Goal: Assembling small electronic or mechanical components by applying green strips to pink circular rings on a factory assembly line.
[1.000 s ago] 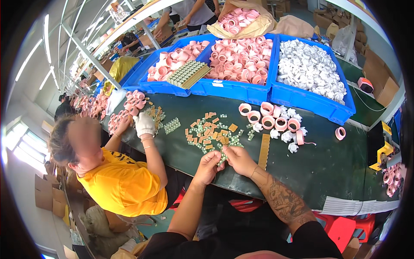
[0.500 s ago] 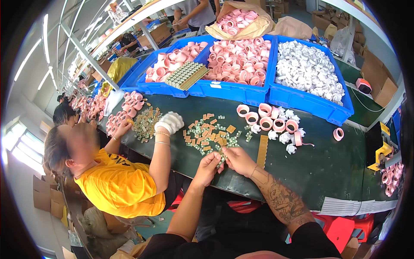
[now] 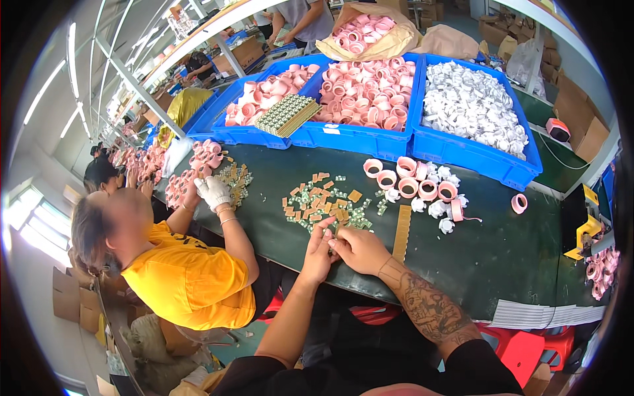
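Small green board (image 3: 333, 227) apparently pinched between left hand (image 3: 319, 254) and right hand (image 3: 360, 249), both curled. Near loose boards (image 3: 326, 193), with forearms (image 3: 288, 315) angled inward.

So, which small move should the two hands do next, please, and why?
I would probably ease the grip over the pile of small boards: the left hand and right hand meet at its near edge and seem to pinch something small, so a piece let go there should land among the others. The fingers mostly hide what they hold.
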Motion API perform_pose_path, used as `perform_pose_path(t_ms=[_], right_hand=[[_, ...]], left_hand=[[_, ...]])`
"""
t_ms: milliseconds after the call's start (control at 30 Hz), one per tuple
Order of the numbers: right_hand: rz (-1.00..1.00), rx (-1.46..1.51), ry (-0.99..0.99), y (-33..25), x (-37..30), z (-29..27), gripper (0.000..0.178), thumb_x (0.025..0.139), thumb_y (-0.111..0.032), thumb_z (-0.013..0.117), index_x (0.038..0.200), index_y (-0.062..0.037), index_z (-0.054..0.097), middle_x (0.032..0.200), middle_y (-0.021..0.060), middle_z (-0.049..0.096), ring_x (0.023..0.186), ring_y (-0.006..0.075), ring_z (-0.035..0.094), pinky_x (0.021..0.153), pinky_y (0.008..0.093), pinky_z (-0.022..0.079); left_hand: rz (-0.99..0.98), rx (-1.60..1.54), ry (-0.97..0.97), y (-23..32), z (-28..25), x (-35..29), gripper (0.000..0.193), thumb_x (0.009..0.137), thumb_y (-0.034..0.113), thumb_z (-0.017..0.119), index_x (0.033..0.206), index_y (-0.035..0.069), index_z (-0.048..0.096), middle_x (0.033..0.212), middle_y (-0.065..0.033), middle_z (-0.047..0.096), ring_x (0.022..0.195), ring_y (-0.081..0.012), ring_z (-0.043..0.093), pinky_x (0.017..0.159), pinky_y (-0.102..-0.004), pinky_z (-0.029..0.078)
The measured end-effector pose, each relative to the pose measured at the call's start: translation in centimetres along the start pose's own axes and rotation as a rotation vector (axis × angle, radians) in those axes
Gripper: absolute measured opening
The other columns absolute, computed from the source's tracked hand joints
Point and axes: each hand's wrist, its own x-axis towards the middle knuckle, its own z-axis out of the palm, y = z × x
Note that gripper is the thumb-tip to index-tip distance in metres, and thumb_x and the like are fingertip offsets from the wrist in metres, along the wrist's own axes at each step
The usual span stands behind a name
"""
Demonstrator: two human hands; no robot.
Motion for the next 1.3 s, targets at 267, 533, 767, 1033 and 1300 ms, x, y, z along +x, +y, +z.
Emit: perform_pose_path(t_ms=[267, 533, 767, 1033, 1300], right_hand=[[0.144, 0.143, 0.060, -0.3, 0.4, -0.7, 0.027, 0.102, -0.026, 0.057, 0.088, -0.0037, 0.061, 0.082, 0.0184, 0.068, 0.078, 0.0428, 0.065, 0.067, 0.0508, 0.049], [0.656, 1.315, -0.310, 3.0, 0.5, 0.6, 0.042, 0.107, -0.037, 0.056, 0.084, -0.0016, 0.062, 0.067, 0.0102, 0.056, 0.059, 0.0148, 0.055, 0.056, 0.0387, 0.046], [0.277, -0.303, 0.274, -0.2, 1.4, -3.3, 0.044, 0.087, -0.049, 0.078, 0.073, -0.0098, 0.063, 0.064, 0.0107, 0.066, 0.060, 0.0355, 0.067, 0.056, 0.0461, 0.050], [0.616, -0.671, 0.151, 2.3, 0.1, -9.8, 0.048, 0.079, -0.041, 0.084, 0.109, -0.0073, 0.068, 0.107, 0.0142, 0.068, 0.097, 0.0362, 0.070, 0.078, 0.0488, 0.057], [0.602, -0.657, 0.096, 4.5, 0.3, -9.0, 0.051, 0.079, -0.040, 0.086, 0.114, -0.0077, 0.066, 0.126, 0.0110, 0.058, 0.108, 0.0326, 0.067, 0.085, 0.0473, 0.057]], left_hand=[[0.036, 0.082, -0.111, -0.8, -1.3, 0.5, 0.031, 0.113, 0.034, 0.048, 0.097, 0.009, 0.057, 0.070, 0.0007, 0.052, 0.057, -0.0085, 0.043, 0.054, -0.0234, 0.036], [0.035, -0.001, -0.144, -1.0, -1.7, 0.4, 0.031, 0.112, 0.031, 0.051, 0.092, 0.009, 0.058, 0.068, 0.0003, 0.053, 0.057, -0.0091, 0.044, 0.053, -0.0241, 0.036], [0.192, 0.033, 0.284, 0.9, -1.0, 2.3, 0.038, 0.104, 0.026, 0.069, 0.073, 0.015, 0.049, 0.060, 0.0037, 0.049, 0.045, -0.0070, 0.041, 0.045, -0.0249, 0.034], [0.513, -0.390, -0.300, 13.0, 6.9, -3.5, 0.053, 0.108, 0.059, 0.035, 0.095, 0.010, 0.052, 0.104, -0.0099, 0.056, 0.094, -0.0213, 0.049, 0.085, -0.0355, 0.038], [0.847, -0.371, -1.148, 19.2, 12.5, -6.2, 0.061, 0.100, 0.077, 0.037, 0.096, 0.021, 0.063, 0.124, -0.0112, 0.064, 0.092, -0.0245, 0.051, 0.081, -0.0394, 0.044]])
